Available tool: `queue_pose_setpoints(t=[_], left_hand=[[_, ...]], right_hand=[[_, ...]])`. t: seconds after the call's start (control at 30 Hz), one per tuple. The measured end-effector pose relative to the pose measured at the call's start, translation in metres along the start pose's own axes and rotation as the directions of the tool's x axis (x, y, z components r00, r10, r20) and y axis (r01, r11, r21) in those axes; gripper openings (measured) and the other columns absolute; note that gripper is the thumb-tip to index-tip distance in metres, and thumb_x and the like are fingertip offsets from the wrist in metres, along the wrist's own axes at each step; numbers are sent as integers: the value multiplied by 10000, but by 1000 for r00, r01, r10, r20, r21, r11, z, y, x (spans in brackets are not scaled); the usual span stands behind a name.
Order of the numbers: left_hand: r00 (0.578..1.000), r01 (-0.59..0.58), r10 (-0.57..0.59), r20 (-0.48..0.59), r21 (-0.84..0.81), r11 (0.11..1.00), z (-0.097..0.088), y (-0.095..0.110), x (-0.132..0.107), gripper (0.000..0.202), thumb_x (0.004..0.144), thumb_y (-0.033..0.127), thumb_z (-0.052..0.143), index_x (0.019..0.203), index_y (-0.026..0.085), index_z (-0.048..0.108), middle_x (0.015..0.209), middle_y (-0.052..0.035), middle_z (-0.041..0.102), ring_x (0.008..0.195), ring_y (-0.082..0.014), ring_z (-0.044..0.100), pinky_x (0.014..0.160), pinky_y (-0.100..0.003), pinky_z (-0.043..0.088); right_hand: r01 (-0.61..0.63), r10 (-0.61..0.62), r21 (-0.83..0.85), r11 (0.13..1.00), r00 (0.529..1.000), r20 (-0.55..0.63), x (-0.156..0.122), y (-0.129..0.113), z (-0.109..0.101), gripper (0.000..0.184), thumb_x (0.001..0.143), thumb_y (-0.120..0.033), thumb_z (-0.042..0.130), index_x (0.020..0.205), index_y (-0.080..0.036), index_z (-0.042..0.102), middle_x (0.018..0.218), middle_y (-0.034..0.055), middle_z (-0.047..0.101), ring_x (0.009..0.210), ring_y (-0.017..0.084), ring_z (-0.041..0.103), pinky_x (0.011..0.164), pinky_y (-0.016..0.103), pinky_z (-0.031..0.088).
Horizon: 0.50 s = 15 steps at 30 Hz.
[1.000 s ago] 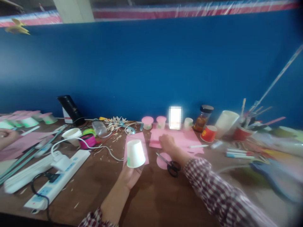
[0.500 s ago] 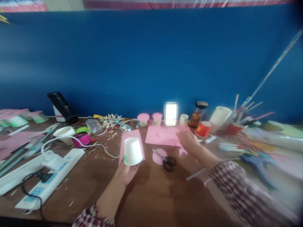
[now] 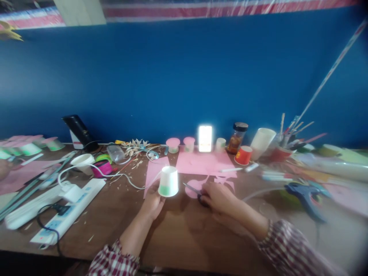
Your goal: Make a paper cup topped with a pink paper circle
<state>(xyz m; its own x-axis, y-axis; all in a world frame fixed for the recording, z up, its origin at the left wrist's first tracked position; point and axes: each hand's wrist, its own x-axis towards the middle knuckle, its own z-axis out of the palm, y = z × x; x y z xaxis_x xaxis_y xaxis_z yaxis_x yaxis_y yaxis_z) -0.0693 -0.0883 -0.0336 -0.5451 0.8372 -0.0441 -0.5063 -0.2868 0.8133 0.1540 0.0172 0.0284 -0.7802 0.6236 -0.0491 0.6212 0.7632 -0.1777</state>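
My left hand (image 3: 153, 203) is closed around the lower side of an upside-down white paper cup (image 3: 169, 180) with a green patch, held above the table. My right hand (image 3: 218, 197) is at the dark handles of a pair of scissors (image 3: 193, 189), its fingers curled over them. Beneath the blades lies a pink paper circle (image 3: 191, 193). A pink sheet (image 3: 198, 165) spreads behind the right hand, and a white pen (image 3: 231, 170) rests across its front edge. Cut pink scraps (image 3: 225, 182) lie just beyond the knuckles.
A power strip (image 3: 70, 212) with plugs and cables occupies the left. Cups with pink tops (image 3: 173, 145), a lit phone (image 3: 205, 138), a jar (image 3: 237, 138) and a red cup (image 3: 243, 155) line the back. A glue gun (image 3: 306, 197) lies right. Another person's hand (image 3: 4, 168) shows far left.
My right hand has come back from the pink sheet to the scissors' handles. A white pen now shows where it was. The cup in my left hand has shifted slightly right and turned, showing more green.
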Motion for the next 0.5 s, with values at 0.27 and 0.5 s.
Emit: queue_pose_setpoints(t=[0.27, 0.5], left_hand=[[1000, 15, -15, -4, 15, 1000, 1, 1, 0, 355, 520, 80, 843, 857, 147, 752, 790, -25, 747, 678, -133, 656, 627, -212, 515], [1000, 29, -29, -8, 30, 999, 3, -1, -1, 358, 530, 119, 859, 870, 140, 751, 775, -31, 740, 659, -136, 648, 606, -217, 505]], right_hand=[[-37, 37, 0, 999, 999, 13, 6, -5, -10, 222, 887, -331, 590, 992, -143, 641, 955, 149, 709, 899, 289, 674, 718, 310, 450], [12, -20, 101, 995, 996, 82, -4, -1, -1, 146, 813, -163, 608, 958, -166, 629, 916, 110, 715, 864, 269, 685, 687, 298, 441]])
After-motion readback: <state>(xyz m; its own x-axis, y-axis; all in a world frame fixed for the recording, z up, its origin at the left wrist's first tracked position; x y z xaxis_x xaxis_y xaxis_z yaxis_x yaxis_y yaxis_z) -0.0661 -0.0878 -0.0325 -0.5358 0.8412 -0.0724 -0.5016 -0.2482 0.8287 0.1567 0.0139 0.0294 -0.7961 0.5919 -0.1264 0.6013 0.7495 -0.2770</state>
